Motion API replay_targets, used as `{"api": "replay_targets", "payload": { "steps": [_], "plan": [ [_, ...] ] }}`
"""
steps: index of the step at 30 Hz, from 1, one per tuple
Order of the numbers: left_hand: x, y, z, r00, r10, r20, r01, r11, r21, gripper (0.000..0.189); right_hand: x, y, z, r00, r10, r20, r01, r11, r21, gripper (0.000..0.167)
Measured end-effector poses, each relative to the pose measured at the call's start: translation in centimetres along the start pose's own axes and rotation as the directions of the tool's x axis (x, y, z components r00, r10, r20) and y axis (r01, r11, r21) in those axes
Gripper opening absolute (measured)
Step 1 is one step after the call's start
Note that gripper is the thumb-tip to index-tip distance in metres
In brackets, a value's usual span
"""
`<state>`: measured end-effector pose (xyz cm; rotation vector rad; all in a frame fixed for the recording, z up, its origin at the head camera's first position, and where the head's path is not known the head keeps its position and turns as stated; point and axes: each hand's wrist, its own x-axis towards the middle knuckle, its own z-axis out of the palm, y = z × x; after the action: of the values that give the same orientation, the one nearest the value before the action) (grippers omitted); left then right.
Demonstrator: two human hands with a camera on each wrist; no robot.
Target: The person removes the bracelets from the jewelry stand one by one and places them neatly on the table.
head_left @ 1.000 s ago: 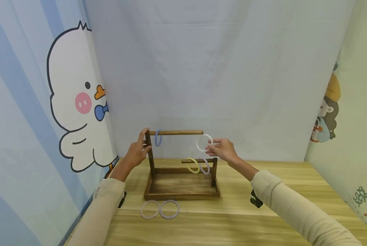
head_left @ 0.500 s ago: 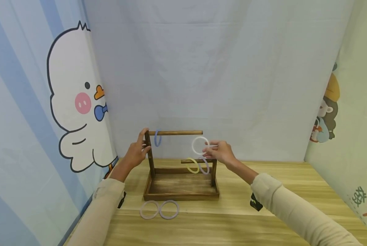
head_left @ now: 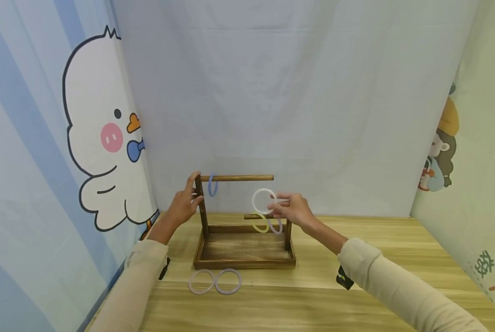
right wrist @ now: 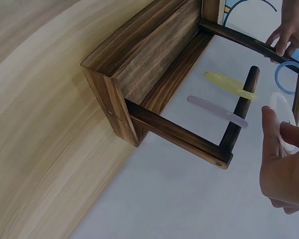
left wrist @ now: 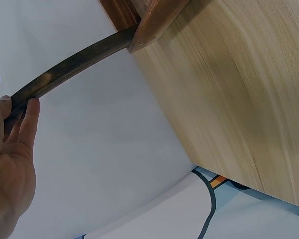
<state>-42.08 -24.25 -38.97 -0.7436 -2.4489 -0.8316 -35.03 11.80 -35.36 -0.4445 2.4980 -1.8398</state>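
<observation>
My left hand point(head_left: 183, 207) grips the top of the tall left post point(head_left: 205, 221) of a wooden rack point(head_left: 244, 265). A white bangle point(head_left: 253, 201) is pinched between thumb and fingers of my right hand point(head_left: 295, 210), in front of the free end of the upper bar point(head_left: 243, 178) and just above the lower one. On the lower bar point(right wrist: 232, 132) hang a yellow bangle point(right wrist: 229, 84) and a pale lilac bangle point(right wrist: 217, 110), side by side. A blue bangle point(head_left: 209, 185) hangs on the upper bar, near the left post.
Two more bangles lie flat on the wooden table before the rack: a pinkish one point(head_left: 190, 282) and a lilac one point(head_left: 216, 282). A pale curtain point(head_left: 297, 101) hangs close behind. Printed cloth panels stand at left point(head_left: 94, 92) and right point(head_left: 471, 193).
My right hand has moved left and slightly down with the white bangle, from beside the upper bar's end to above the yellow bangle. The left hand stays on the post.
</observation>
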Motion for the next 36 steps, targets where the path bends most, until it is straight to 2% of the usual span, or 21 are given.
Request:
{"api": "replay_targets", "payload": {
  "steps": [7,16,24,36],
  "plan": [
    [0.0,0.2,-0.1,1.000,0.005,-0.005,-0.005,1.000,-0.001,0.075,-0.5,0.5,0.7,1.000,0.007,0.024,-0.007,1.000,-0.001,0.034],
    [0.1,-0.2,0.2,1.000,-0.002,-0.003,0.002,1.000,-0.006,0.074,-1.8,1.4,1.8,0.997,-0.044,0.058,0.046,0.998,-0.031,0.033],
    [0.0,-0.4,0.3,1.000,-0.008,0.002,0.008,1.000,-0.006,0.075,-3.1,2.5,2.6,0.991,-0.057,0.117,0.063,0.997,-0.047,0.043],
    [0.3,-0.6,0.3,1.000,-0.004,-0.002,0.004,1.000,-0.010,0.076,-4.3,3.6,3.2,0.989,-0.027,0.147,0.030,0.999,-0.014,0.037]
  ]
}}
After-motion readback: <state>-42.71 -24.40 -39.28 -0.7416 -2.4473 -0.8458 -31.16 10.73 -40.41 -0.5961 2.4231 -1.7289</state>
